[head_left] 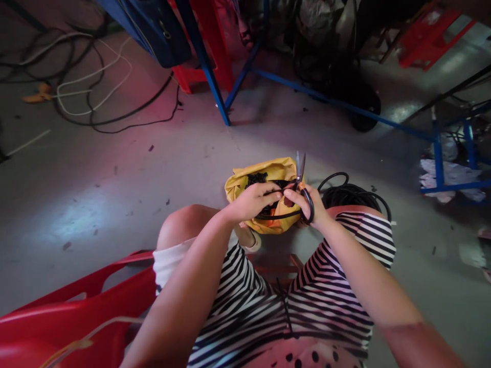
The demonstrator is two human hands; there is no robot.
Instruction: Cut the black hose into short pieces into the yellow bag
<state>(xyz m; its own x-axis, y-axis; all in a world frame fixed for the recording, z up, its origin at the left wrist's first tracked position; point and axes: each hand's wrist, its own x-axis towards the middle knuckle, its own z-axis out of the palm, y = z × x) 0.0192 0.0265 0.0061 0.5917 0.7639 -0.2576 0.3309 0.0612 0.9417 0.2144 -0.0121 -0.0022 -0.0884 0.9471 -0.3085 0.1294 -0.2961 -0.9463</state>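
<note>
On my feed, an open yellow bag, coiled black cable right of it. Over the bag's right edge my right hand grips scissors; over its middle my left hand pinches thin black cord.

Red stool, probably a bag

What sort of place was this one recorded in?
Probably a small workshop or assembly floor, though no sign confirms it: a blue metal frame stands on the grey floor, which is dotted with scraps, and black cable lies coiled by the person's right knee.
</note>
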